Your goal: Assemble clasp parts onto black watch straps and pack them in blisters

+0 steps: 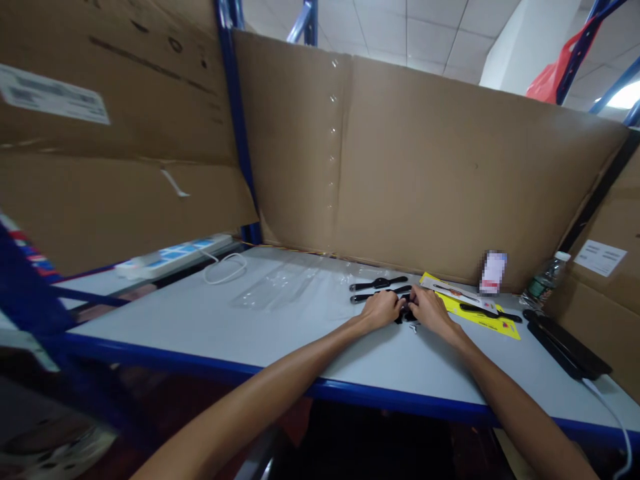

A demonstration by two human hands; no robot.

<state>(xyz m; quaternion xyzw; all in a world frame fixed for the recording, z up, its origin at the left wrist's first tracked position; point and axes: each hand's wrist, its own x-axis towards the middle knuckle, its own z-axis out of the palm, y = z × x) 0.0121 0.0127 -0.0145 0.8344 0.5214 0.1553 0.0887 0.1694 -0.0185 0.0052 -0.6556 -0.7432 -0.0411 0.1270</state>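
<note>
My left hand (384, 308) and my right hand (427, 308) meet over the grey tabletop, fingers closed on a small black wristband (405, 316) between them. Most of it is hidden by my fingers. A small shiny metal piece (413, 328) lies on the table just below my hands. Beyond my left hand lie two black wristbands, the farther one (379, 283) with a round middle part and the nearer one (370, 297) partly behind my hands. To the right of my right hand, another black wristband (493, 313) rests on yellow-and-white printed packaging (506, 326).
Clear plastic bags (277, 285) lie left of centre. A white power strip (173, 257) with a cable is at far left. On the right stand a phone (493, 272) and a bottle (545, 283), near a black case (567, 343). Cardboard walls (425, 167) enclose the back and sides.
</note>
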